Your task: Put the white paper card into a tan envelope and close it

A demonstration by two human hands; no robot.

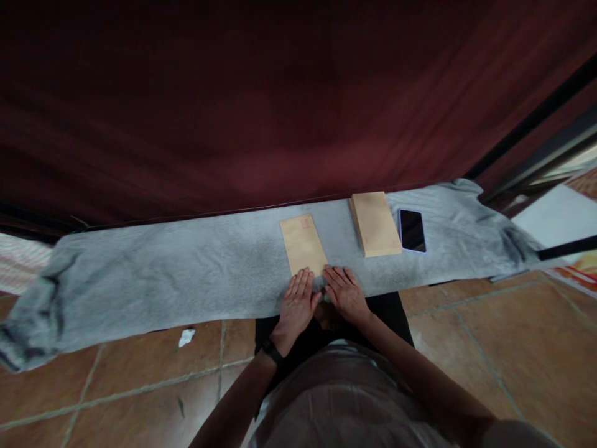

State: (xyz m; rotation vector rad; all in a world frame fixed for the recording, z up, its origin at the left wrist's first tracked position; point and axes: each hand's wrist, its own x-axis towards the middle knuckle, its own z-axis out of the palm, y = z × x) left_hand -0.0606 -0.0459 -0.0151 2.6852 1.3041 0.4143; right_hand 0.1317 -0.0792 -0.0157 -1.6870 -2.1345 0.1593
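Note:
A single brown paper envelope (pixel 304 244) lies flat on the grey cloth (pixel 209 267), a small red print near its far right corner. My left hand (pixel 298 300) rests with its fingertips on the envelope's near edge, fingers stretched out flat. Beside it my right hand (pixel 346 294) lies flat on the cloth, its fingertips at the envelope's near right corner. Neither hand grips anything. To the right sits a neat stack of brown envelopes (pixel 377 224), apart from both hands.
A phone (pixel 413 231) with a dark screen lies right of the stack. Behind the narrow cloth-covered surface hangs a dark red curtain (pixel 280 124). Below are brown floor tiles (pixel 153 367) with a crumpled white scrap (pixel 186 337). Papers (pixel 555 214) are at the far right.

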